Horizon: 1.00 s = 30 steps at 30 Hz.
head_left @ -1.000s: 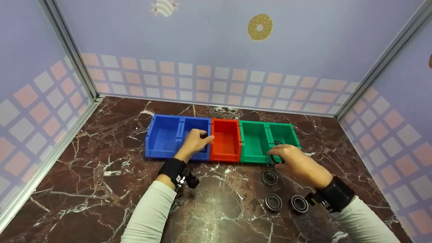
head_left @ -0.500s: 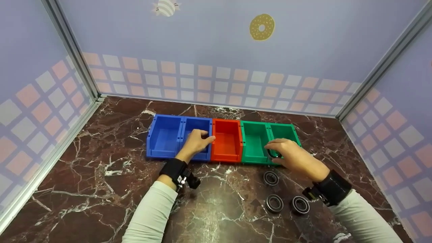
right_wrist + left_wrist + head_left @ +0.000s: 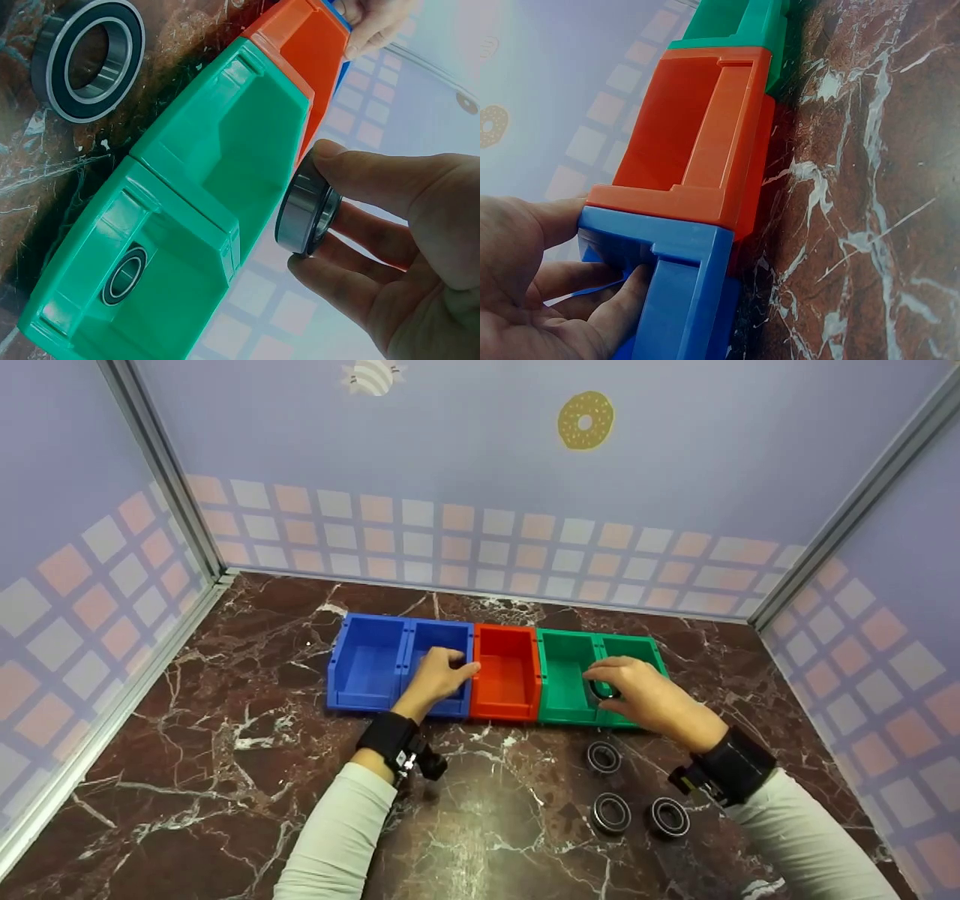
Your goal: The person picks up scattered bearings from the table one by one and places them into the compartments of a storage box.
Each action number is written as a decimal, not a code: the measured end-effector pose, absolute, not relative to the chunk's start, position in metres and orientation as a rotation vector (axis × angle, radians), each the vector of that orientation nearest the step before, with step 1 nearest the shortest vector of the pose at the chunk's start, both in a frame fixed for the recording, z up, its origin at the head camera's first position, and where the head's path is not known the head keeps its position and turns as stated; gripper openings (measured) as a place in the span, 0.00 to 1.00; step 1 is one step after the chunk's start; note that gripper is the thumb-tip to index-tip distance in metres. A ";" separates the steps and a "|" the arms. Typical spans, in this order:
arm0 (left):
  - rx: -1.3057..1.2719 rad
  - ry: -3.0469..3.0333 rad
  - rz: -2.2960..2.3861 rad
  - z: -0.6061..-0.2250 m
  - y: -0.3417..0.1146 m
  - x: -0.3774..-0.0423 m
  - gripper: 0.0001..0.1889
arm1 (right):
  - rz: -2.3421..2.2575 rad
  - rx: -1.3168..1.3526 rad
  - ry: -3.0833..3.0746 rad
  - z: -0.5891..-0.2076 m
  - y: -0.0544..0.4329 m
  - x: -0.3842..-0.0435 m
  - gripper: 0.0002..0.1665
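Observation:
My right hand pinches a ball bearing between thumb and fingertips, above the green bins. In the right wrist view, a second bearing lies inside the rightmost green bin. The other green bin stands left of that one. My left hand grips the side wall of the right-hand blue bin, its thumb at the top edge beside the red bin and its other fingers inside the blue one. Mostly hidden in the head view, the held bearing sits behind the right fingers.
Three more bearings lie on the marbled tabletop in front of the green bins: one close to them, a nearer bearing and another bearing to its right. A further blue bin ends the row at left. Patterned panels enclose the table.
My right hand has moved left with the bearing, from over the rightmost green bin toward the other green one. The left hand keeps its grip on the blue bin.

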<state>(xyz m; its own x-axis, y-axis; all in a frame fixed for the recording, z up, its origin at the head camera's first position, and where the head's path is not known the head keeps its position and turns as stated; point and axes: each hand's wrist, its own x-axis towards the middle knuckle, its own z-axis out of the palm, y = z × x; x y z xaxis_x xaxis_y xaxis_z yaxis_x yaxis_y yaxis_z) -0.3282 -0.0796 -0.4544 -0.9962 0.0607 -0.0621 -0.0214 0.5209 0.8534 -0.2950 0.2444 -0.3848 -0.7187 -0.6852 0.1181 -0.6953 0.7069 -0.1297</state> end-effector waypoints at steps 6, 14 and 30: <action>0.030 2.665 1.489 -0.455 -0.080 -0.328 0.29 | 0.272 1.166 -2.825 -0.385 0.241 -0.302 0.28; 0.016 2.645 1.510 -0.454 -0.080 -0.327 0.29 | 0.293 1.139 -2.864 -0.385 0.236 -0.312 0.28; 0.010 2.635 1.525 -0.454 -0.079 -0.327 0.29 | 0.293 1.152 -2.858 -0.385 0.229 -0.323 0.28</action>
